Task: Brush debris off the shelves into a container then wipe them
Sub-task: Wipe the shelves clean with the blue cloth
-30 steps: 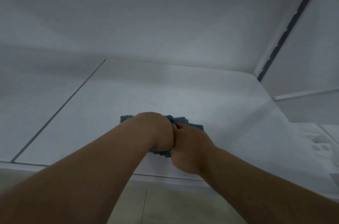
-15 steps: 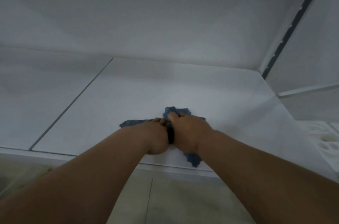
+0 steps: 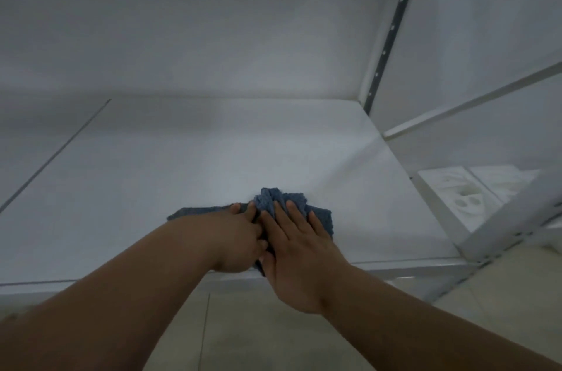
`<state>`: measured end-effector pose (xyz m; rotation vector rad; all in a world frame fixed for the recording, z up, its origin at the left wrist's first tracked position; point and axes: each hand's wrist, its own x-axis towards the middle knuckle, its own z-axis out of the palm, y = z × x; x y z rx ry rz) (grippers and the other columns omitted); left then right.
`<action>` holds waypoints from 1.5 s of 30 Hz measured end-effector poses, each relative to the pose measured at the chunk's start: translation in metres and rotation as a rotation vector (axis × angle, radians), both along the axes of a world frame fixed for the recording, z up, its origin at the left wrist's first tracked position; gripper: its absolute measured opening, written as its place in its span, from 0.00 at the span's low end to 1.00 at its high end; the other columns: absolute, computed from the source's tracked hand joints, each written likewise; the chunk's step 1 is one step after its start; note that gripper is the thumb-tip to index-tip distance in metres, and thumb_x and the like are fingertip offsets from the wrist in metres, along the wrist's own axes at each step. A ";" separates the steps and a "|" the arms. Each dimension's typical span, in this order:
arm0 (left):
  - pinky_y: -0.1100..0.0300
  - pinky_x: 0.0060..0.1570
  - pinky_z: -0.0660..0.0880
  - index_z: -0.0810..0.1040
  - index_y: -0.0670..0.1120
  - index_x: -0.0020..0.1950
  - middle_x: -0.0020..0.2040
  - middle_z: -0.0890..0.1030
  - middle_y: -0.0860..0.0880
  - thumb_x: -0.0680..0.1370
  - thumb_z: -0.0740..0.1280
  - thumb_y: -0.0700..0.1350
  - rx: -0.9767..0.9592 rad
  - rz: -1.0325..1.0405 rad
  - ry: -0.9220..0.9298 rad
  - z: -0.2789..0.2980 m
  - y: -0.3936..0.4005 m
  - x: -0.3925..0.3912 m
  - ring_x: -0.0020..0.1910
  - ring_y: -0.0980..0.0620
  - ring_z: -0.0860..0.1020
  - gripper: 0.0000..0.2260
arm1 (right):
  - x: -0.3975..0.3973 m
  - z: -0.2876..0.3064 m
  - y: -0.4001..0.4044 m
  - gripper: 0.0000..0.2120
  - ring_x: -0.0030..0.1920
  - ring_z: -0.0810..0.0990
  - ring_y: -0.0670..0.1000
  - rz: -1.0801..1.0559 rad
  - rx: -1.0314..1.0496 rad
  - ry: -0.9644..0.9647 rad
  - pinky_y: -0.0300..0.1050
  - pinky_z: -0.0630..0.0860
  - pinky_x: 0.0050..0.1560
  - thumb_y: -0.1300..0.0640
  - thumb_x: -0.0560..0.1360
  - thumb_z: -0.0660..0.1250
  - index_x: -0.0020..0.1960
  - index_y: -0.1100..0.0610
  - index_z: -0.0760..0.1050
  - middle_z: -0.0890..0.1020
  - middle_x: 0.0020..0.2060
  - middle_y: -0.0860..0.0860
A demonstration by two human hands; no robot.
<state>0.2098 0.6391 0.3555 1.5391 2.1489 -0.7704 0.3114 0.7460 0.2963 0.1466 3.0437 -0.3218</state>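
Two bare forearms reached up from below the front lip of the white shelf, over the tiled floor nearest the camera. Both hands met on a blue cloth that lay on the shelf just behind that front lip, right of the shelf's middle. The right hand lay flat on the cloth, fingers straight and slightly spread, pointing toward the back wall. The left hand rested beside it, touching it, fingers curled at the cloth's bunched middle; whether they pinched a fold I could not tell. The cloth's long axis ran roughly along the front lip, one flat corner sticking out left of the left hand, a crumpled peak rising beyond the fingertips. Bare shelf spread wide to the left of the cloth and behind it up to the back wall. Right of the cloth, bare shelf reached the side edge and the perforated upright post.
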 end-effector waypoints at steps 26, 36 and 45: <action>0.39 0.73 0.49 0.40 0.45 0.78 0.78 0.40 0.44 0.84 0.47 0.47 0.186 0.089 -0.040 -0.021 0.162 0.025 0.77 0.42 0.40 0.25 | 0.008 0.003 0.131 0.35 0.77 0.34 0.57 -0.582 0.011 -0.154 0.60 0.36 0.74 0.36 0.79 0.50 0.79 0.46 0.39 0.38 0.78 0.52; 0.50 0.74 0.52 0.53 0.46 0.78 0.78 0.51 0.43 0.82 0.54 0.44 0.376 0.340 -0.034 -0.027 0.065 -0.080 0.77 0.43 0.52 0.24 | -0.100 0.004 0.047 0.33 0.76 0.32 0.54 -0.322 -0.014 -0.099 0.63 0.31 0.72 0.40 0.80 0.48 0.79 0.48 0.39 0.36 0.78 0.50; 0.47 0.74 0.53 0.46 0.43 0.79 0.79 0.44 0.42 0.83 0.51 0.45 0.306 0.150 0.046 -0.038 0.133 -0.083 0.77 0.40 0.48 0.26 | -0.082 0.004 0.129 0.26 0.77 0.36 0.49 -0.429 0.000 -0.110 0.57 0.36 0.76 0.45 0.83 0.44 0.79 0.43 0.41 0.39 0.78 0.45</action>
